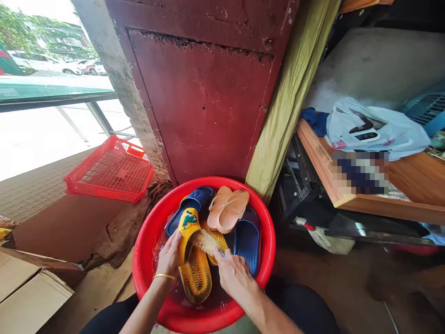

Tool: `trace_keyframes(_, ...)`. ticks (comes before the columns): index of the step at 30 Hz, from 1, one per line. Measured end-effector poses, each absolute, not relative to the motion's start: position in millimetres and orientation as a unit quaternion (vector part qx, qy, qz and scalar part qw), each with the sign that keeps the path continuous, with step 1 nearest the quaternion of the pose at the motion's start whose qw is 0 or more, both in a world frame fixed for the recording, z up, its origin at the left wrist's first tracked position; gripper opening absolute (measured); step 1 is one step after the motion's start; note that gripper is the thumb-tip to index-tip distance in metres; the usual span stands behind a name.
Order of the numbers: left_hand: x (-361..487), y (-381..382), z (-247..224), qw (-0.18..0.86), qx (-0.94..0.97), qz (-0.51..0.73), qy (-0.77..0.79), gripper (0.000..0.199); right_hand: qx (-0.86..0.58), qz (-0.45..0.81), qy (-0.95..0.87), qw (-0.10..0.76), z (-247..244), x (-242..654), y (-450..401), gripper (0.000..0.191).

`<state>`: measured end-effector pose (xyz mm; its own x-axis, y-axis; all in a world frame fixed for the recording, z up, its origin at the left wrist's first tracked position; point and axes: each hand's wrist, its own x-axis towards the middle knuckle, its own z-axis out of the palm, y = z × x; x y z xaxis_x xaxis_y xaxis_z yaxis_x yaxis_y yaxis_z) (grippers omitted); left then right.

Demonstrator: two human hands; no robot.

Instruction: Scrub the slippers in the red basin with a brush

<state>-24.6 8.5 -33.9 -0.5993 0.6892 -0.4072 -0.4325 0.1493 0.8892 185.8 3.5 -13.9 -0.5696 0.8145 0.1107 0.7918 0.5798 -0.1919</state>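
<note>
We're standing sandal in red plastic basin [138,250]: left grip [168,256] closing around strap of yellow slide sandal [195,278], long axis running near-far; right grip [236,273], nearer sole, pressing bristle brush [205,242] on from right.

Left arm: a bare, slender left forearm [145,308] rises from the lower edge of the view, slanting up and inward;
Left wrist: a thin gold bangle [164,276] circles it, the wrist nearly straight;
Left hand: the left hand [168,256] stands palm inward, fingers together and pointing upward, closed in a firm hold;
Right arm: a bare, slender right forearm [269,313] slants up and inward from the lower edge;
Right hand: the right hand [236,277] lies back upward, fingers curled downward in a grip, just beside the left hand;
</note>
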Motion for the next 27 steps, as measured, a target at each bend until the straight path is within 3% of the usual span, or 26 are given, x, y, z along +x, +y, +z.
trace_keyframes(7,-32.2,8.8,-31.7,0.42,0.177,0.639,0.62,0.042,-0.321,0.261,-0.91,-0.036,26.0,211.0,12.5,0.037)
trace_keyframes(12,-37.2,11.7,-31.4,0.458,0.097,0.641,0.609,0.021,-0.275,0.441,-0.853,-0.042,39.7,228.3,26.9,0.044)
trace_keyframes(14,-36.2,13.8,-30.0,0.492,0.072,0.634,0.592,0.022,-0.284,0.477,-0.832,-0.024,42.5,232.4,30.5,0.047)
trace_keyframes(20,-28.8,17.5,-17.4,0.58,-0.01,0.607,0.543,0.033,-0.351,0.447,-0.822,0.043,46.1,246.2,28.4,0.047)
trace_keyframes(24,-23.9,18.9,-9.9,0.612,-0.028,0.616,0.496,0.032,-0.388,0.355,-0.842,0.122,35.4,246.7,15.4,0.055)
trace_keyframes(27,-16.1,21.2,-13.5,0.624,0.014,0.615,0.483,0.029,-0.379,0.251,-0.881,0.128,18.9,232.5,-0.6,0.058)
